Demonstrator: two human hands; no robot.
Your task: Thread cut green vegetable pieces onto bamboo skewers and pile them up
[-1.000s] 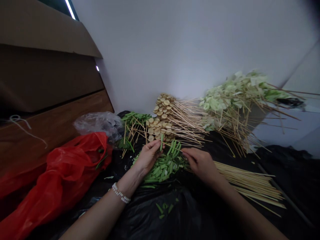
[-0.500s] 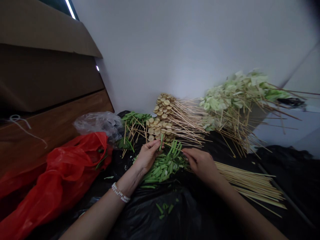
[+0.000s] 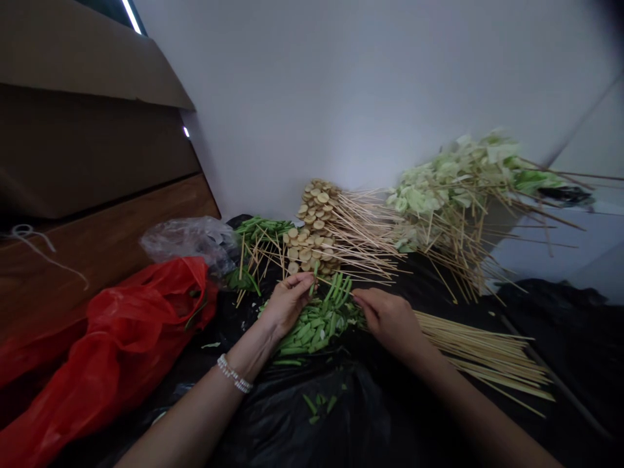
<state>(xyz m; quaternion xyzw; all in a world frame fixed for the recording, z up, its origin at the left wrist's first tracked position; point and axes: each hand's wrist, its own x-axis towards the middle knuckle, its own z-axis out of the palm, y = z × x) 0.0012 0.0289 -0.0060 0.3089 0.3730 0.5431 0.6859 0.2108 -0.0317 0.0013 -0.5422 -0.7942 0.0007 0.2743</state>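
Cut beans [image 3: 312, 333] at six o'clock are mid-green, over plain black plastic sheeting [image 3: 273, 422]. Skewers [image 3: 487, 354] at four are straw-yellow. Potato slices [image 3: 318, 225] in the centre show creamy beige. Cabbage leaves [image 3: 453, 177] at two run from pale green to white. At seven, a beaded bracelet [image 3: 234, 374] is white; at eight, a plastic bag [image 3: 131, 318] is bright red; at nine, a wood panel [image 3: 121, 240] is reddish-brown.

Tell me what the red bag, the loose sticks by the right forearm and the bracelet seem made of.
Red bag: probably thin plastic, faintly glossy; it creases sharply. Loose sticks: likely bamboo or wood, looking matte; pale tan and straight. Bracelet: pale, smooth-looking beads; pearl, plastic or glass, I cannot tell.
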